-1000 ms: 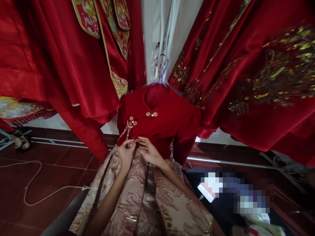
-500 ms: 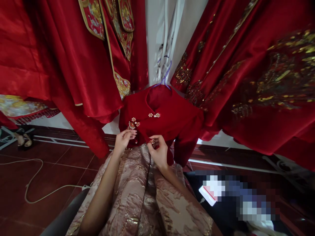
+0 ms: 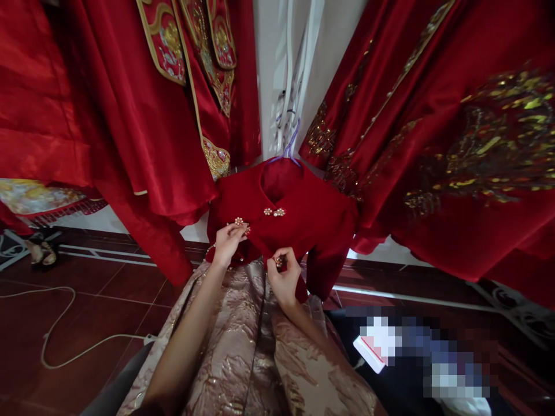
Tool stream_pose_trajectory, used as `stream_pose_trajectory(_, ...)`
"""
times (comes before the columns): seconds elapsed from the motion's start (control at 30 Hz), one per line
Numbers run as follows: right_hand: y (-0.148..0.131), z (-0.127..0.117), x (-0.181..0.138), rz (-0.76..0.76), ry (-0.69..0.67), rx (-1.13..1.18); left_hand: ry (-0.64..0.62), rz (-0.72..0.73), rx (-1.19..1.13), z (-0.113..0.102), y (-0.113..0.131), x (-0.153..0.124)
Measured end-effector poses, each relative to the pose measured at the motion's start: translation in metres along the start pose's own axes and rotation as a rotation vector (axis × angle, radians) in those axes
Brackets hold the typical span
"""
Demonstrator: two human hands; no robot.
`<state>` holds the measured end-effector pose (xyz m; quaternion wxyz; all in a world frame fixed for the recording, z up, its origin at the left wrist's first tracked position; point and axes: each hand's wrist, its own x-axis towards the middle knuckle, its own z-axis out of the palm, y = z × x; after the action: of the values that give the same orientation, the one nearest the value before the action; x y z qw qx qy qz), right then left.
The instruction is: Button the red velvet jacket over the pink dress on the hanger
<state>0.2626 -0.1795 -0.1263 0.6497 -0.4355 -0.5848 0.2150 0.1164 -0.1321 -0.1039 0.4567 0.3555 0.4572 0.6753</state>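
A red jacket hangs on a purple hanger, its V-neck toward me. A flower-shaped jewelled clasp joins its front below the neck. My left hand is closed on a jewelled ornament on the left side of the chest; its fingers cover part of it. Lower down, my right hand pinches the front edge of the jacket at another jewelled clasp, partly hidden by the fingers. Below the hem hangs a pink and gold brocade skirt.
Red embroidered garments hang at left and right. A white cable lies on the tiled floor at left, near dark shoes. On dark cloth at lower right rests a white and red box, beside a blurred patch.
My left hand has moved slightly right and closed over the jewelled ornament. My right hand has shifted a little right and down, still pinching the jacket edge. The view has tilted slightly upward.
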Motion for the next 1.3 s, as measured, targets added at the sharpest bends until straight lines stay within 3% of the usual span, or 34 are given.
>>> stream_pose_trajectory(0.07, 0.000, 0.002, -0.002, -0.003, 0.000, -0.014, -0.006, -0.006, 0.042, 0.005, 0.002, -0.004)
stream_pose_trajectory(0.13, 0.001, 0.002, -0.004, -0.024, -0.023, -0.041, -0.104, -0.043, 0.130, 0.009, 0.009, -0.005)
stream_pose_trajectory(0.2, 0.002, 0.000, -0.004, -0.083, -0.060, -0.080, -0.210, 0.014, 0.253, 0.015, 0.021, -0.001)
stream_pose_trajectory(0.3, 0.004, -0.012, 0.003, -0.216, -0.083, -0.142, -0.287, 0.408, 0.518, 0.026, 0.047, 0.010)
stream_pose_trajectory(0.4, 0.009, -0.030, 0.017, -0.300, -0.028, -0.162, -0.451, 0.846, 0.919, 0.039, 0.071, 0.021)
stream_pose_trajectory(0.47, 0.014, -0.043, 0.026, -0.309, 0.033, -0.158, -0.543, 1.034, 1.152, 0.047, 0.081, 0.025)
stream_pose_trajectory(0.57, 0.021, -0.060, 0.038, -0.288, 0.122, -0.149, -0.582, 1.188, 1.335, 0.054, 0.087, 0.029)
stream_pose_trajectory(0.77, 0.016, -0.070, 0.052, -0.351, 0.260, -0.121, -0.673, 1.256, 1.341, 0.063, 0.088, 0.033)
stream_pose_trajectory(0.9, 0.002, -0.067, 0.057, -0.380, 0.387, -0.040, -0.757, 1.176, 1.178, 0.064, 0.085, 0.035)
stream_pose_trajectory(1.03, -0.020, -0.063, 0.059, -0.375, 0.362, -0.014, -0.827, 1.087, 1.251, 0.059, 0.087, 0.040)
stream_pose_trajectory(1.13, -0.044, -0.049, 0.069, -0.272, 0.268, 0.078, -0.753, 1.095, 1.301, 0.049, 0.090, 0.044)
stream_pose_trajectory(1.2, -0.060, -0.030, 0.081, -0.125, 0.099, 0.265, -0.563, 1.124, 1.315, 0.041, 0.091, 0.046)
stream_pose_trajectory(1.3, -0.073, 0.009, 0.098, 0.094, -0.262, 0.454, -0.236, 1.126, 1.318, 0.031, 0.091, 0.048)
